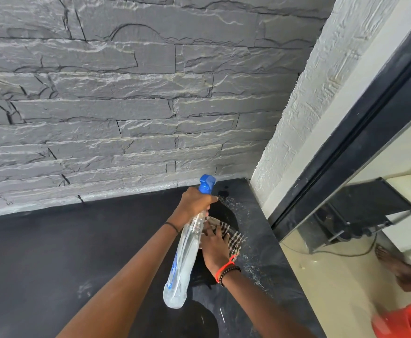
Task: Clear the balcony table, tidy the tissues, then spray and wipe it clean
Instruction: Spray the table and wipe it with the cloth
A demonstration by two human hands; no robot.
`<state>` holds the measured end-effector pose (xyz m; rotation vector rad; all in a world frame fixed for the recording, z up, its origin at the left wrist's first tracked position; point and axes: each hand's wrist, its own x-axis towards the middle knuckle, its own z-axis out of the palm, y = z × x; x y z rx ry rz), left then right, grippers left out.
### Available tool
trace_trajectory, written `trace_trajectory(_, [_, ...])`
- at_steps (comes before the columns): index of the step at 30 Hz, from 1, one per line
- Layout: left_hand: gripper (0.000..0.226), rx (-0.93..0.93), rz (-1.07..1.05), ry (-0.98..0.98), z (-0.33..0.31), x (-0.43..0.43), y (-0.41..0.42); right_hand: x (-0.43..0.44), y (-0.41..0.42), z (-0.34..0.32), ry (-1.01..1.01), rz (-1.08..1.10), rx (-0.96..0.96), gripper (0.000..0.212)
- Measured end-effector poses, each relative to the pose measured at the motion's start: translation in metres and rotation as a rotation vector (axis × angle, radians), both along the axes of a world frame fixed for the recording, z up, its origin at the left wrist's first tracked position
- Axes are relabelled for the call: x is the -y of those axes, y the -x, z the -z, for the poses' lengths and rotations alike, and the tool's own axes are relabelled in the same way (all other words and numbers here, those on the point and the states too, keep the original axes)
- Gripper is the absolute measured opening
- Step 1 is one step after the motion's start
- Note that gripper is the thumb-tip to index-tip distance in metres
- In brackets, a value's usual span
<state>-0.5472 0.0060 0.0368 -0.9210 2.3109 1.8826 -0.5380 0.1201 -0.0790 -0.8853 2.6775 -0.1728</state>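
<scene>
My left hand grips the neck of a clear spray bottle with a blue trigger head, held tilted above the black table, its nozzle toward the far right corner. Just below the bottle, my right hand presses flat on a checked cloth that lies on the tabletop near its right edge. Wet streaks and spray specks show on the surface around the cloth.
A grey stone-clad wall runs along the table's far side and a white textured wall closes the right corner. A dark door frame borders the right. A red bucket and a bare foot are on the floor.
</scene>
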Motion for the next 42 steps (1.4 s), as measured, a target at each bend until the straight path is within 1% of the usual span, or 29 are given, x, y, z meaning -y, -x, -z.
trace_trajectory(3, [0.018,-0.013,-0.043,-0.011,0.007,0.015,-0.009,0.010,0.021,0.001,0.017,-0.037,-0.045,0.036])
trace_trajectory(6, [0.018,-0.016,-0.063,-0.026,0.014,0.028,-0.021,0.030,0.055,0.000,0.007,-0.036,-0.042,0.038])
trace_trajectory(9, [0.023,-0.015,-0.110,-0.048,0.021,0.041,-0.031,0.043,0.095,-0.003,-0.013,-0.015,-0.046,0.041])
trace_trajectory(12, [0.023,-0.019,-0.154,-0.075,0.026,0.053,-0.037,0.035,0.136,0.000,-0.031,0.008,-0.048,0.041])
trace_trajectory(15, [0.023,-0.017,-0.184,-0.094,0.029,0.062,-0.042,0.007,0.171,0.006,-0.050,0.094,-0.056,0.040])
trace_trajectory(18, [0.024,-0.027,-0.190,-0.105,0.029,0.068,-0.042,-0.022,0.168,0.005,-0.067,0.241,-0.068,0.037])
trace_trajectory(20, [0.024,-0.026,-0.194,-0.107,0.028,0.071,-0.041,-0.028,0.145,0.005,-0.080,0.273,-0.103,0.039])
trace_trajectory(22, [0.024,-0.023,-0.197,-0.112,0.028,0.072,-0.039,-0.021,0.119,0.009,-0.066,0.212,-0.157,0.042])
trace_trajectory(24, [0.024,-0.021,-0.197,-0.110,0.028,0.073,-0.036,-0.004,0.102,0.012,-0.033,0.096,-0.189,0.045])
trace_trajectory(27, [0.022,-0.010,-0.193,-0.093,0.028,0.071,-0.033,0.032,0.098,0.013,-0.017,-0.074,-0.165,0.045])
trace_trajectory(29, [0.022,-0.007,-0.191,-0.092,0.028,0.068,-0.030,0.053,0.109,0.011,-0.027,-0.108,-0.141,0.043])
trace_trajectory(33, [0.021,-0.018,-0.188,-0.122,0.025,0.066,-0.031,0.060,0.146,0.005,-0.032,-0.054,-0.063,0.042])
trace_trajectory(35, [0.020,-0.013,-0.175,-0.110,0.023,0.066,-0.033,0.050,0.161,0.009,-0.023,-0.036,-0.052,0.041])
trace_trajectory(39, [0.020,-0.006,-0.158,-0.071,0.021,0.063,-0.038,0.014,0.194,0.018,-0.027,0.040,-0.123,0.042])
trace_trajectory(42, [0.020,0.008,-0.138,-0.056,0.022,0.058,-0.041,-0.021,0.222,0.015,-0.055,0.092,-0.110,0.039])
